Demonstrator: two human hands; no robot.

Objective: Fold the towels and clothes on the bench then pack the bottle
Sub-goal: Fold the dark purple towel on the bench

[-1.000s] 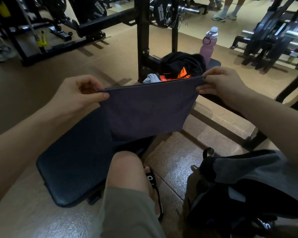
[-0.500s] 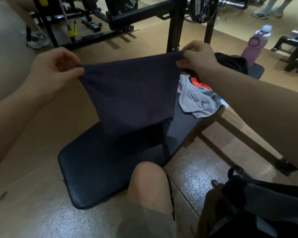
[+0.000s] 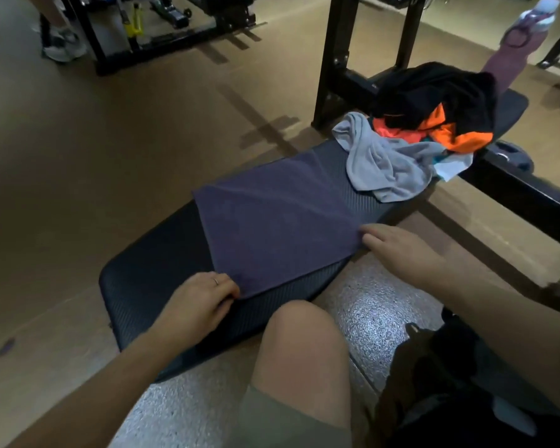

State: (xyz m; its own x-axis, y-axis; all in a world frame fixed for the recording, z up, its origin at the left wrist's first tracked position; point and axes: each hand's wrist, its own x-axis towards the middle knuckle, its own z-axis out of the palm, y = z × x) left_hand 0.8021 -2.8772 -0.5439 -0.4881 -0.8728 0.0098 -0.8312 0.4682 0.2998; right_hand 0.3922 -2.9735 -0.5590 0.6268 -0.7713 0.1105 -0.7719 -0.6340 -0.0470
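Observation:
A dark purple towel lies spread flat on the black padded bench. My left hand pinches its near corner, fingers curled on the edge. My right hand holds the right corner at the bench's edge, and creases in the cloth run toward it. Farther along the bench a grey towel lies crumpled against a heap of black and orange clothes. A pink bottle with a pale lid stands on the bench's far end, behind the heap.
A dark bag sits on the floor at the lower right, beside my bare knee. Black rack posts rise behind the bench. Gym machines and another person's shoe are at the back left.
The purple towel, held up in the air by two corners before, now lies flat on the bench. Both hands came down and toward me with it.

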